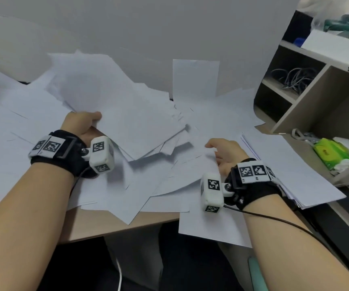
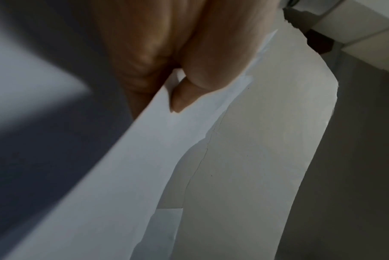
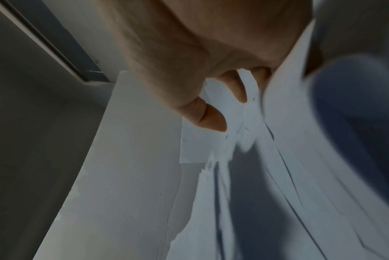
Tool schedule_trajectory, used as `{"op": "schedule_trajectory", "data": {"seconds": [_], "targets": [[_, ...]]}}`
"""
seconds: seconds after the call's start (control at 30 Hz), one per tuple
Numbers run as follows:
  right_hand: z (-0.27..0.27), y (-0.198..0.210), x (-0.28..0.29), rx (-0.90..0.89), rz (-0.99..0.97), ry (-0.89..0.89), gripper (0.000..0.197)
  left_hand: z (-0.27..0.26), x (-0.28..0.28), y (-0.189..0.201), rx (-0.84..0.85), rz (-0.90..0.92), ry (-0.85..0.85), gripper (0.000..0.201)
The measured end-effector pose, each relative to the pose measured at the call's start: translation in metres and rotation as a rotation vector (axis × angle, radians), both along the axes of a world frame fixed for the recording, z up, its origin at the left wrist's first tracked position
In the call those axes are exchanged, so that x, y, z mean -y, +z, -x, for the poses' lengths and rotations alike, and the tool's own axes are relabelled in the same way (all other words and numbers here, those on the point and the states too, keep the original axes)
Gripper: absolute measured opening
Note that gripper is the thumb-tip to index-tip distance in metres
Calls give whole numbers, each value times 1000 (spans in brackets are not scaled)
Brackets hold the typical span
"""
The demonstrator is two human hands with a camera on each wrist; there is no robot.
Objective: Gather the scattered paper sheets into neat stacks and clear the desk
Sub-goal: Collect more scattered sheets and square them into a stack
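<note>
- White paper sheets [image 1: 127, 169] are spread in loose, overlapping layers across the tan desk [image 1: 114, 225], with some hanging over its near edge.
- A bundle of sheets [image 1: 114, 106] is held up off the pile by the left hand [image 1: 81, 124], thumb on top and fingers underneath; in the left wrist view the thumb [image 2: 202, 70] is seen pressed onto the edge of the bundle [image 2: 144, 158], so a pinching grip is shown.
- The lifted bundle is fanned unevenly, its corners pointing toward the middle of the desk, above the loose sheets.
- The right hand [image 1: 226, 154] is lowered onto the sheets right of centre, with the thumb stretched out to the left.
- In the right wrist view the fingertips [image 3: 213, 121] are curled down among the papers [image 3: 144, 176]; whether a sheet is actually gripped cannot be told.
- A more even stack [image 1: 308, 179] is seen just right of the right wrist, at the desk's right edge.
- One sheet [image 1: 195, 78] is propped upright against the grey wall [image 1: 169, 24], beyond both hands.
- A beige shelf unit [image 1: 316, 95] is seen at the far right, with grey cables [image 1: 293, 78] in one compartment and a green tissue pack [image 1: 331, 152] in a lower one.
- Black wrist straps with white marker-tagged camera blocks are worn on both forearms.
</note>
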State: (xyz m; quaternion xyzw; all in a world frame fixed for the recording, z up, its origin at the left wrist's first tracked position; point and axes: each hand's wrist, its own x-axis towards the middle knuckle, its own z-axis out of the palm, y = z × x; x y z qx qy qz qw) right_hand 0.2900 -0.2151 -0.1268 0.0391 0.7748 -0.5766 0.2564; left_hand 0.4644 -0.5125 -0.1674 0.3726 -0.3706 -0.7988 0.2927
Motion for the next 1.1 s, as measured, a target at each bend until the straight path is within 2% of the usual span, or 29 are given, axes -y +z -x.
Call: {"op": "schedule_trajectory", "data": {"seconds": [0.07, 0.13, 0.2, 0.27, 0.3, 0.37, 0.4, 0.43, 0.5, 0.57, 0.63, 0.73, 0.9, 1.03, 1.1], "targets": [[-7, 3, 10, -20, -79, 32, 62, -3, 1, 2, -19, -31, 38, 32], [-10, 3, 13, -37, -133, 33, 60, -5, 0, 5, -17, -16, 61, 28], [-11, -1, 12, -28, -207, 63, 57, -5, -5, 10, -26, -11, 64, 21], [-8, -8, 7, -11, -282, 106, 65, -5, -10, 13, -20, -8, 51, 13], [-9, -9, 6, 21, -285, 116, 59, -5, -10, 13, -32, -23, 37, 14], [-10, -6, 4, 54, -293, 148, 31, -4, -12, 15, -39, -34, 5, 18], [-11, -5, 3, 55, -305, 167, 26, -4, -13, 16, -37, -36, -13, 16], [-8, -6, 2, 40, -327, 188, 30, -4, -12, 15, -19, -32, -25, 15], [-3, -9, 3, -56, -429, 222, 41, -2, -10, 12, 1, -36, -54, 21], [-3, -7, 5, -243, -519, 279, 29, -3, -7, 8, 25, -55, -69, 33], [-12, 5, 8, -377, -485, 296, 12, -3, -7, 7, 38, -65, -77, 38], [-13, 25, 7, -596, -429, 312, 20, -4, -8, 9, 37, -58, -73, 28], [-6, 53, 6, -845, -399, 107, 8, -1, -7, 9, 15, -49, -107, 32], [1, 76, 9, -967, -377, -59, 21, 0, -9, 9, -24, -82, -121, 34], [4, 85, 14, -1031, -305, -98, 20, 0, -10, 8, -3, -79, -145, 34]]}}
